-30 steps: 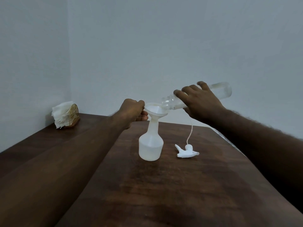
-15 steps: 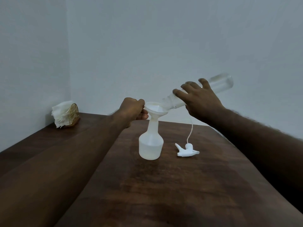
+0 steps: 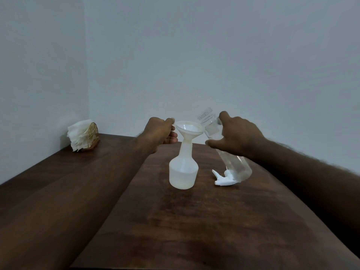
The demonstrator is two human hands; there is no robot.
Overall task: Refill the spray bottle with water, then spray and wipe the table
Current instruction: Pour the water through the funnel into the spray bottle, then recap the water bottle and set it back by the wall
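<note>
A white spray bottle (image 3: 183,172), with water in its lower part, stands on the dark wooden table (image 3: 194,221) with a white funnel (image 3: 188,129) in its neck. My left hand (image 3: 160,131) pinches the funnel's rim on the left side. My right hand (image 3: 237,136) grips a clear plastic water bottle (image 3: 236,166) around its upper part, mouth up and leaning left, just right of the funnel. The white spray head (image 3: 223,179) lies on the table beside the spray bottle, partly behind the clear bottle's base.
A wicker holder with white paper napkins (image 3: 82,136) stands in the far left corner against the wall. Walls close the table on the left and at the back. The table's right edge runs under my right forearm.
My right hand has swung the clear bottle from tipped mouth-down over the funnel to nearly upright and lowered it to the funnel's right. My left hand stays on the funnel.
</note>
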